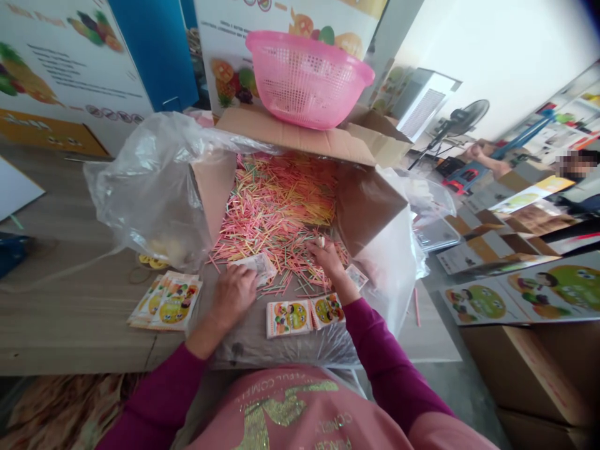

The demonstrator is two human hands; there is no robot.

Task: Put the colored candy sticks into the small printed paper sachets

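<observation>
1. The left hand (233, 297) curls over a printed paper slip (253, 265) at the near edge of the heap of pink, yellow and green sticks (276, 206); whether it grips, I cannot tell.
2. The right hand's fingers (321, 245) are drawn together on something too small to tell.
3. The sticks lie in a plastic-lined cardboard box (372, 212) on the bench (79, 350), near its front edge.
4. A hand dragging through could spill sticks over the sagging plastic sheet (290, 353) onto the printed packets (288, 317).
</observation>
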